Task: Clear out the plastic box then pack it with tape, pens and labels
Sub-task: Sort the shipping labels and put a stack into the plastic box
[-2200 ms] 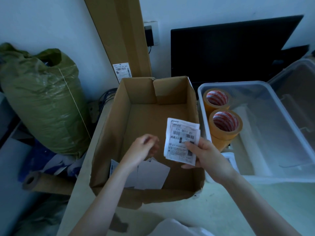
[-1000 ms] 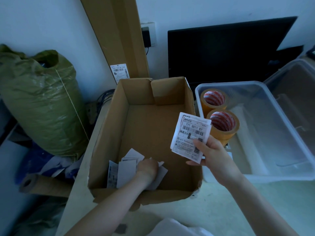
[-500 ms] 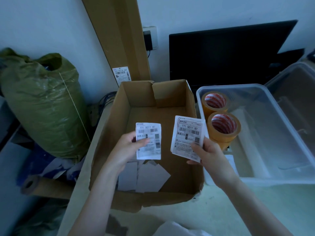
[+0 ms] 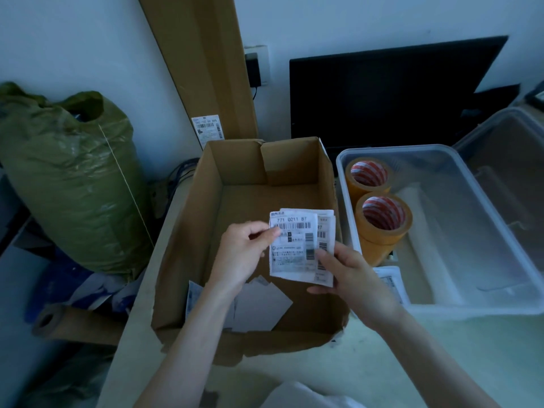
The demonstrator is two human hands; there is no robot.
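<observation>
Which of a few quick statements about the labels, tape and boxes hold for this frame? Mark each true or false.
1. Both hands hold the labels. True: the left hand pinches the left edge, the right hand the lower right.
2. Two tape rolls stand in the plastic box. True.
3. The cardboard box is empty. False: loose papers lie at its near end.
4. The labels lie flat in the plastic box. False: they are held above the cardboard box.
5. Pens lie in the plastic box. False: none can be seen there.
</observation>
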